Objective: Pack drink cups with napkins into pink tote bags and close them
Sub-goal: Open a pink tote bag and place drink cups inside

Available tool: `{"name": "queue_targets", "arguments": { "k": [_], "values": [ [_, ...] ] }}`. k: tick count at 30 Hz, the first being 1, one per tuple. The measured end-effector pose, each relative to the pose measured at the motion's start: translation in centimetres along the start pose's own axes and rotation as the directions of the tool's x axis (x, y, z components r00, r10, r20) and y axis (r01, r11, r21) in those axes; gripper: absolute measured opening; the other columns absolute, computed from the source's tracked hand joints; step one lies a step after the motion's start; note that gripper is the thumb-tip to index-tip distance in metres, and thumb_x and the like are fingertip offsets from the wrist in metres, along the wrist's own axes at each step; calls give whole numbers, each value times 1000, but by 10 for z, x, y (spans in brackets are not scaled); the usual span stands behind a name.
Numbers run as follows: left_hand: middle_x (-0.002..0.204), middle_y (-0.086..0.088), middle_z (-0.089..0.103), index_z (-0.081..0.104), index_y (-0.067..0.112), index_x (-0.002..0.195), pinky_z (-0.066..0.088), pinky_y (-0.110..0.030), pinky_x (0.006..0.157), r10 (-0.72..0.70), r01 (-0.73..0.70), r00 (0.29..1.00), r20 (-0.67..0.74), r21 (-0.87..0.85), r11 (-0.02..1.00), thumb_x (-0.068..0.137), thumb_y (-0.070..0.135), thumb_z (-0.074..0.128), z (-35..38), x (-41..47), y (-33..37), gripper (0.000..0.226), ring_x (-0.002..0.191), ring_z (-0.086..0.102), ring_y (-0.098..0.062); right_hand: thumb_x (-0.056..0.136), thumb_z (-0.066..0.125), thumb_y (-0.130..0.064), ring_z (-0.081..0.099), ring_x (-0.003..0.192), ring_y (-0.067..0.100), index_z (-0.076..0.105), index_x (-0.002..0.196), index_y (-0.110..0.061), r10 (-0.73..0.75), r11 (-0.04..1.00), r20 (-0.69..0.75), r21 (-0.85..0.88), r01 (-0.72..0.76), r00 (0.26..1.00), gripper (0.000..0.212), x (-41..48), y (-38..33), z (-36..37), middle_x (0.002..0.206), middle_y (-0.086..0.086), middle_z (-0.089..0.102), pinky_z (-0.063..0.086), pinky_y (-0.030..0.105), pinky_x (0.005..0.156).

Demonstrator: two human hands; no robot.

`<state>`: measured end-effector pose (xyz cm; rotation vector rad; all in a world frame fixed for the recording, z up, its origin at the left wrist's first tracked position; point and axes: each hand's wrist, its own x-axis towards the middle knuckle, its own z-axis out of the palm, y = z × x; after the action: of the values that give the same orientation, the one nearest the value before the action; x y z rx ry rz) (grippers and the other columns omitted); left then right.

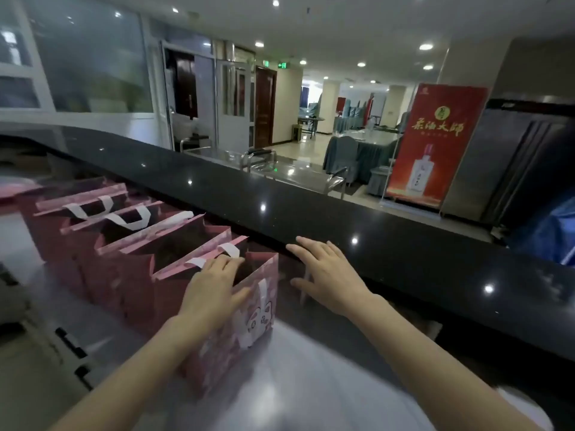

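Note:
Several pink tote bags with white handles stand in a row on the lower work surface, against the raised counter. The nearest bag (pixel 249 318) has a white cartoon print and its mouth stands open. My left hand (pixel 214 284) lies on that bag's top edge, fingers straight and reaching over the opening near a white handle (pixel 228 248). My right hand (pixel 326 272) hovers to the right of the bag with its fingers spread, holding nothing, close to the black counter's edge. No cups or napkins show; the bags' insides are dark.
A long black glossy counter (pixel 311 213) runs diagonally behind the bags. The pale work surface (pixel 295 384) spreads below the nearest bag. Beyond the counter stand metal trolleys (pixel 261 160), a red standing banner (pixel 432 144) and draped tables.

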<state>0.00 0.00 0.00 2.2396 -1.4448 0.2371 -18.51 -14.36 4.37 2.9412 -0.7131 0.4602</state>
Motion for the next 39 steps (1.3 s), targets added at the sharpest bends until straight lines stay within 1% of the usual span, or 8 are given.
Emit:
{"name": "queue_targets", "arguments": {
  "k": [6,10,13,17,23,27,33,39],
  "values": [
    [117,6,54,52,25,133,46,-29,85,48,-50,999,25,50,997,88,43,60,19,-6,-29,49,110,49,-15,88,64,-33,35,136,17,41,142,-27,-195,980,38,53,193,980,58,53,-32,57,148,-3,40,21,35,116],
    [103,3,61,67,21,107,47,-33,73,94,-92,995,-19,72,993,84,36,66,18,-12,-31,27,95,57,-20,85,66,-25,44,127,21,52,134,-21,-288,957,53,31,287,956,52,71,-35,78,135,2,52,29,36,111],
    [92,3,62,69,20,91,47,-33,68,113,-109,992,-57,64,992,78,29,73,18,-17,-31,16,86,59,-20,84,61,-15,53,104,26,63,118,-14,-330,943,60,71,326,942,34,77,-38,85,115,7,59,45,39,93],
    [87,4,63,68,19,84,48,-33,67,144,-141,986,-88,39,989,79,21,75,16,-21,-28,9,82,59,-20,85,57,-8,55,84,29,68,95,-9,-372,928,59,39,370,926,14,73,-34,86,93,9,62,47,40,75],
    [78,3,63,69,17,76,45,-31,56,240,-232,959,-152,70,970,83,18,74,22,-27,-7,9,74,60,-21,90,53,-12,56,86,24,68,102,-14,-408,913,106,36,406,907,19,33,-8,73,95,4,63,51,39,72],
    [75,3,64,69,17,75,50,-34,53,356,-353,920,-163,49,934,81,21,67,34,-25,22,8,72,62,-22,93,55,-15,54,92,17,63,115,-22,-328,944,154,26,328,932,24,-15,20,57,103,-2,62,51,33,75],
    [79,3,67,71,17,79,50,-32,58,583,-587,801,-139,14,810,88,27,58,63,-5,79,19,74,63,-21,84,67,-8,57,86,17,65,114,-19,-160,987,176,9,161,971,31,-89,64,22,100,-2,65,44,23,68],
    [81,3,66,71,17,82,45,-30,59,709,-717,697,-107,-60,695,78,18,79,82,11,130,9,73,61,-20,86,63,-12,52,98,16,56,124,-24,32,996,202,-82,-16,979,40,-144,91,7,109,-6,59,50,30,74]
  ]
}}
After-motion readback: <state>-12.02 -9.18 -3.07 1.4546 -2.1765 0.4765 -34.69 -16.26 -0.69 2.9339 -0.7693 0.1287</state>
